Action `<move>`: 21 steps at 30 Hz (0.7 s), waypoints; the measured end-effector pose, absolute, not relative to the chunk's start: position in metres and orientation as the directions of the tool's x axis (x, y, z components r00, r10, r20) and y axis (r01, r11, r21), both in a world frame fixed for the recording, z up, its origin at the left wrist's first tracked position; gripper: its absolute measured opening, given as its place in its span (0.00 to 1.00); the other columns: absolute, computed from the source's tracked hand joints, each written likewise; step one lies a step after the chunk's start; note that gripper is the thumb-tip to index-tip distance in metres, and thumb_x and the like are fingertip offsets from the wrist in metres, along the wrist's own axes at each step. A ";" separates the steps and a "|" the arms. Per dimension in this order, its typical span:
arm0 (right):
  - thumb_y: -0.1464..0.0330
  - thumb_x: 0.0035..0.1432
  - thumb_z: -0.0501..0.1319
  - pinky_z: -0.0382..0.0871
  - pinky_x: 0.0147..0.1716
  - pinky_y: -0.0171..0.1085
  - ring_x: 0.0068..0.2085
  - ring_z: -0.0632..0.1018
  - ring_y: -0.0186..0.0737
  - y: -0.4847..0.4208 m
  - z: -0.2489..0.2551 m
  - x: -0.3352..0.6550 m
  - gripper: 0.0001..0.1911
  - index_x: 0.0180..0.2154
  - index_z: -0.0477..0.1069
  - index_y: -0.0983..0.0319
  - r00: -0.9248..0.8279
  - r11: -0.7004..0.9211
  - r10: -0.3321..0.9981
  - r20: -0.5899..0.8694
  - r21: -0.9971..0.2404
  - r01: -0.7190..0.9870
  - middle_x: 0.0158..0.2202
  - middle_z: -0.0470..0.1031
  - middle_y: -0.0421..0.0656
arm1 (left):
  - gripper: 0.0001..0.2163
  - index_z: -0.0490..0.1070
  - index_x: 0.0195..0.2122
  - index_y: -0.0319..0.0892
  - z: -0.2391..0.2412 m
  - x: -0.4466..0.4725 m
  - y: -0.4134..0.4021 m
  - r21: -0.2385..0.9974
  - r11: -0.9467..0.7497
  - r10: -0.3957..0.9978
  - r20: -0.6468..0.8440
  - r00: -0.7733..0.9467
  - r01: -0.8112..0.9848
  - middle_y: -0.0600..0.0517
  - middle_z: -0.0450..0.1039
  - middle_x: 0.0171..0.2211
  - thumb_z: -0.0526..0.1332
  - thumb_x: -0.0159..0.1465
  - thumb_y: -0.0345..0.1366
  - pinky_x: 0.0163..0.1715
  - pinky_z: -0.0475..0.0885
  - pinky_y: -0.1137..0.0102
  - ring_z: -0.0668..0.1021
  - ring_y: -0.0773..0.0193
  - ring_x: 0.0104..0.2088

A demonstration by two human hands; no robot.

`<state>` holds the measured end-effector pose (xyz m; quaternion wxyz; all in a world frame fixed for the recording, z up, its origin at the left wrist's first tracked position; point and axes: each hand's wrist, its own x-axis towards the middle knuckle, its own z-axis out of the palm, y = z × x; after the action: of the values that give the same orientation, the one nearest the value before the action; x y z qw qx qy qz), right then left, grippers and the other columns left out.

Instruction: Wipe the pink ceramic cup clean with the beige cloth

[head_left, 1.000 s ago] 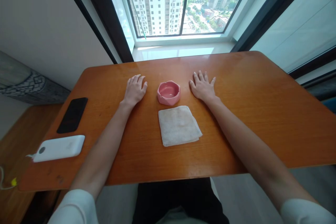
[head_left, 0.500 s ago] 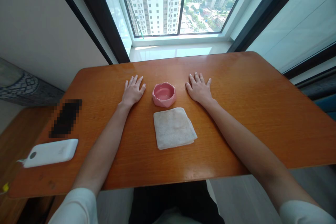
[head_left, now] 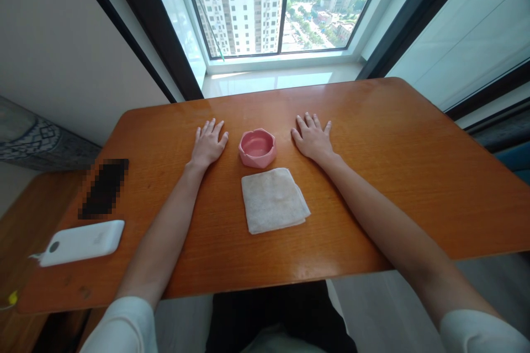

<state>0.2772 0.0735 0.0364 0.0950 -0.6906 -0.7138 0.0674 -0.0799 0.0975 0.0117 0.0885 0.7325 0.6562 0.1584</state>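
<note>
My left hand lies flat on the wooden table, fingers spread and holding nothing. To its right, a short gap away, stands a pink faceted ashtray with notches in its rim. My right hand rests palm down on the other side of the ashtray, also with fingers apart and nothing in it. Just in front of the ashtray, on my side, lies a folded greyish-white cloth. Neither hand touches the ashtray or the cloth.
A white power bank with a cable lies near the table's left edge. Behind it is a dark, pixelated rectangular patch. A window with a pale sill is beyond the far edge. A wooden bench stands at left.
The whole view has shifted slightly. Both hands, the ashtray and the cloth keep their places on the table.
</note>
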 end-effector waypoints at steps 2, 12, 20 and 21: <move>0.54 0.82 0.43 0.39 0.80 0.83 0.87 0.52 0.68 0.073 0.036 0.277 0.38 0.82 0.57 0.65 -0.028 0.037 0.999 0.044 -0.235 0.971 0.87 0.50 0.58 | 0.33 0.63 0.81 0.44 0.011 -0.081 0.098 0.347 -0.127 0.989 0.122 0.089 0.929 0.42 0.54 0.85 0.49 0.80 0.53 0.86 0.48 0.39 0.57 0.43 0.86; 0.54 0.82 0.44 0.40 0.79 0.84 0.86 0.53 0.68 0.076 0.031 0.279 0.37 0.82 0.58 0.64 -0.029 0.044 0.997 0.068 -0.231 0.972 0.87 0.52 0.57 | 0.33 0.62 0.82 0.43 0.017 -0.075 0.094 0.311 -0.087 0.994 0.087 0.063 0.946 0.42 0.52 0.86 0.48 0.81 0.51 0.87 0.47 0.44 0.56 0.47 0.87; 0.54 0.82 0.44 0.42 0.80 0.83 0.86 0.54 0.68 0.074 0.033 0.278 0.37 0.81 0.59 0.64 -0.025 0.039 0.998 0.062 -0.226 0.973 0.86 0.53 0.58 | 0.32 0.64 0.80 0.40 0.014 -0.075 0.093 0.343 -0.095 0.992 0.106 0.062 0.934 0.40 0.53 0.85 0.51 0.80 0.49 0.86 0.47 0.42 0.56 0.43 0.86; 0.54 0.82 0.44 0.41 0.80 0.83 0.86 0.54 0.68 0.074 0.033 0.278 0.37 0.81 0.59 0.64 -0.025 0.039 0.998 0.063 -0.231 0.972 0.86 0.53 0.57 | 0.31 0.66 0.79 0.40 0.013 -0.075 0.093 0.354 -0.097 0.991 0.121 0.058 0.930 0.39 0.56 0.85 0.52 0.80 0.48 0.86 0.48 0.41 0.58 0.42 0.86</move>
<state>0.2783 0.0744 0.0328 0.1035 -0.6904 -0.7133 0.0614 -0.0754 0.0926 0.0126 0.0910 0.7215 0.6657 0.1676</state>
